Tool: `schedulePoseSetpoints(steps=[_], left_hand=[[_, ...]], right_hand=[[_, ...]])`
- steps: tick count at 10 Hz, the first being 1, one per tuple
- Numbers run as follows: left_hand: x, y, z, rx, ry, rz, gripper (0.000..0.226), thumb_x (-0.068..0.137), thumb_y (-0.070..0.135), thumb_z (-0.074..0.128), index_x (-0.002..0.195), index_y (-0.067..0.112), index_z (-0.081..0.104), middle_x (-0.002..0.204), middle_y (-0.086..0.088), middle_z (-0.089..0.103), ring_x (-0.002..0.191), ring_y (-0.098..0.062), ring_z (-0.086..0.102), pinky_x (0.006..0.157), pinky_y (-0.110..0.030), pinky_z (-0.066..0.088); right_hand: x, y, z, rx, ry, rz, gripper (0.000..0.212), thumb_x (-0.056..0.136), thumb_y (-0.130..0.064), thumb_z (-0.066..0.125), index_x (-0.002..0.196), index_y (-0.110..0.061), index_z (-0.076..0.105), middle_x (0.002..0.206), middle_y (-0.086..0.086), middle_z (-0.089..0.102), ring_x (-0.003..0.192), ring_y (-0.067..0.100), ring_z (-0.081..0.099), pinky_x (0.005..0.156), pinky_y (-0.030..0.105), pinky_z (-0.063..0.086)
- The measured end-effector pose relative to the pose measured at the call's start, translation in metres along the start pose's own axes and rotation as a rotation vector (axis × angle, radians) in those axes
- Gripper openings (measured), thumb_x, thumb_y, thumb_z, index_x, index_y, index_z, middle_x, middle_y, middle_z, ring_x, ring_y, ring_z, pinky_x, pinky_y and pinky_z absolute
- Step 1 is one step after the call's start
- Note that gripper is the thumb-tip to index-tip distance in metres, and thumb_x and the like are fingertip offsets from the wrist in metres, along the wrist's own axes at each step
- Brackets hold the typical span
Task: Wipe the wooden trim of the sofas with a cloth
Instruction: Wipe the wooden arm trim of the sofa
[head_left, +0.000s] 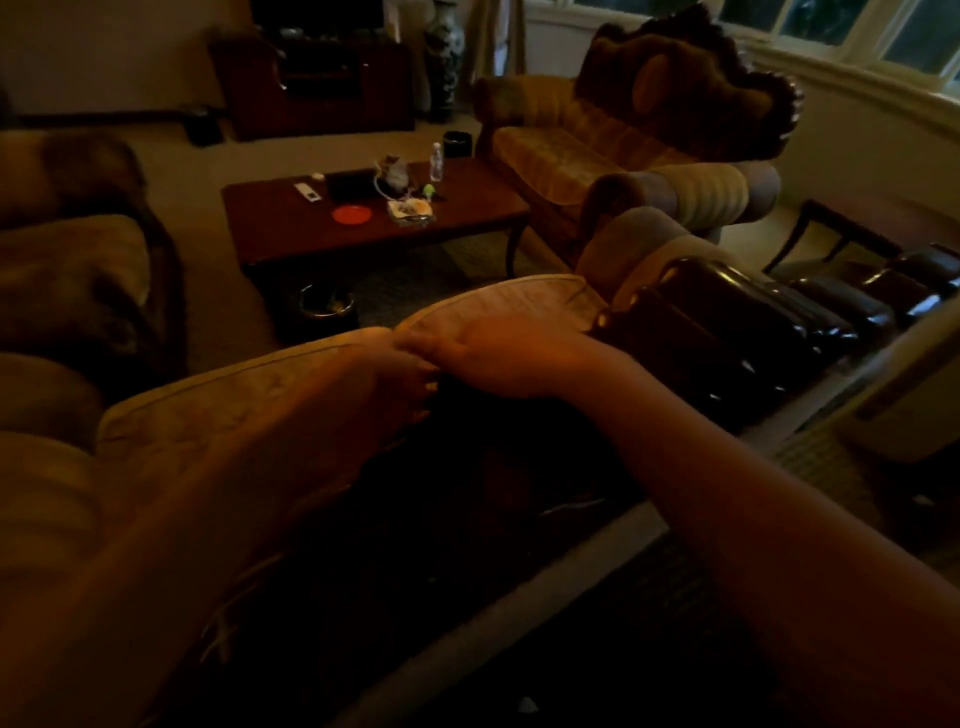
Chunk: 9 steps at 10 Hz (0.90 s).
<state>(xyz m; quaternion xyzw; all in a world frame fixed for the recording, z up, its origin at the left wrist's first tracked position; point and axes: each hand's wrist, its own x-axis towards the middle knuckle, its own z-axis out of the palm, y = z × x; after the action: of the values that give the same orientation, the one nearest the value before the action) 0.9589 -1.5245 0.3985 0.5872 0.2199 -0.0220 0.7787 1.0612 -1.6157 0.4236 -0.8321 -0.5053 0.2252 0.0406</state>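
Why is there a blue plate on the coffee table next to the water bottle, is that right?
Not quite. The plate on the coffee table is red, not blue, as the head view shows. It does lie on the table, not far from the water bottle, which stands farther back.

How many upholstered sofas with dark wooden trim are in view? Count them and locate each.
3. The near yellow upholstered sofa lies under both hands, one yellow sofa with carved dark trim stands below the window, one dim sofa sits at left. Others may be hidden.
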Motion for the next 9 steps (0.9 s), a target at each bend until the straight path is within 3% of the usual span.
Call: schedulePoseSetpoints(steps=[1, 2, 3, 4, 5, 6, 7, 8, 9], left_hand=[[-0.021, -0.018, -0.024, 0.311, 0.179, 0.129, 0.038, 0.076, -0.014, 0.048, 0.098, 0.017, 0.053, 0.107, -0.014, 0.058, 0.094, -0.029, 0.057, 0.070, -0.029, 0.045], [-0.039, -0.036, -0.043, 0.620, 0.399, 0.255, 0.027, 0.089, -0.005, 0.043, 0.105, 0.017, 0.045, 0.096, 0.002, 0.054, 0.078, -0.009, 0.052, 0.059, -0.019, 0.041], [-0.047, -0.058, -0.051, 0.677, 0.501, 0.172, 0.016, 0.093, 0.009, 0.048, 0.089, 0.024, 0.052, 0.095, -0.004, 0.061, 0.070, -0.004, 0.051, 0.057, -0.017, 0.041], [-0.048, -0.066, -0.051, 0.716, 0.583, 0.091, 0.016, 0.094, 0.015, 0.045, 0.089, 0.026, 0.055, 0.092, -0.001, 0.061, 0.075, -0.013, 0.051, 0.068, -0.027, 0.040], [-0.046, -0.068, -0.054, 0.724, 0.630, 0.089, 0.019, 0.094, 0.011, 0.040, 0.093, 0.022, 0.056, 0.090, 0.002, 0.057, 0.087, -0.016, 0.051, 0.079, -0.028, 0.037], [-0.047, -0.070, -0.051, 0.639, 0.614, 0.085, 0.020, 0.091, 0.016, 0.038, 0.087, 0.024, 0.055, 0.093, -0.009, 0.064, 0.089, -0.027, 0.063, 0.085, -0.047, 0.050], [-0.048, -0.072, -0.051, 0.593, 0.592, 0.097, 0.016, 0.094, 0.016, 0.041, 0.094, 0.022, 0.056, 0.082, -0.006, 0.061, 0.076, -0.022, 0.060, 0.075, -0.041, 0.048], [-0.048, -0.073, -0.054, 0.549, 0.649, 0.153, 0.018, 0.086, 0.014, 0.051, 0.102, 0.009, 0.057, 0.093, -0.013, 0.063, 0.086, -0.029, 0.061, 0.077, -0.043, 0.050], [-0.048, -0.073, -0.055, 0.564, 0.715, 0.168, 0.013, 0.089, 0.012, 0.044, 0.098, 0.015, 0.053, 0.089, -0.006, 0.061, 0.078, -0.018, 0.054, 0.061, -0.031, 0.040]], right_hand=[[0.009, -0.007, 0.013, -0.055, -0.129, 0.029, 0.055, 0.094, -0.057, 0.034, 0.127, -0.018, 0.055, 0.122, 0.006, 0.058, 0.097, 0.018, 0.052, 0.078, 0.027, 0.034], [0.013, -0.020, 0.028, -0.028, -0.085, -0.074, 0.041, 0.088, -0.052, 0.052, 0.113, -0.020, 0.061, 0.100, -0.007, 0.060, 0.088, 0.009, 0.054, 0.073, 0.023, 0.041], [0.016, -0.041, 0.043, 0.043, -0.060, -0.187, 0.014, 0.087, -0.037, 0.058, 0.095, -0.026, 0.055, 0.082, -0.011, 0.054, 0.070, 0.004, 0.048, 0.055, 0.016, 0.034], [0.015, -0.033, 0.031, 0.004, -0.109, -0.066, 0.025, 0.092, -0.030, 0.053, 0.113, -0.019, 0.061, 0.101, -0.003, 0.062, 0.086, 0.012, 0.056, 0.058, 0.020, 0.034], [0.017, -0.003, 0.005, -0.209, -0.085, 0.192, 0.035, 0.096, -0.019, 0.047, 0.130, -0.009, 0.049, 0.126, 0.007, 0.053, 0.120, 0.027, 0.047, 0.084, 0.023, 0.035], [0.028, 0.000, 0.007, -0.160, -0.185, 0.238, 0.032, 0.093, -0.010, 0.050, 0.124, -0.002, 0.054, 0.122, 0.012, 0.055, 0.119, 0.030, 0.049, 0.081, 0.028, 0.038], [0.056, -0.045, 0.049, -0.095, -0.235, -0.045, 0.030, 0.096, -0.017, 0.045, 0.122, -0.008, 0.056, 0.119, 0.001, 0.054, 0.112, 0.017, 0.050, 0.094, 0.021, 0.035], [0.075, -0.046, 0.060, -0.004, -0.337, -0.009, 0.038, 0.096, -0.028, 0.046, 0.129, -0.010, 0.052, 0.128, 0.003, 0.052, 0.112, 0.016, 0.049, 0.101, 0.026, 0.035], [0.058, -0.008, 0.023, -0.064, -0.382, 0.192, 0.029, 0.096, -0.016, 0.047, 0.124, -0.009, 0.054, 0.127, 0.010, 0.053, 0.107, 0.021, 0.050, 0.091, 0.029, 0.042]])
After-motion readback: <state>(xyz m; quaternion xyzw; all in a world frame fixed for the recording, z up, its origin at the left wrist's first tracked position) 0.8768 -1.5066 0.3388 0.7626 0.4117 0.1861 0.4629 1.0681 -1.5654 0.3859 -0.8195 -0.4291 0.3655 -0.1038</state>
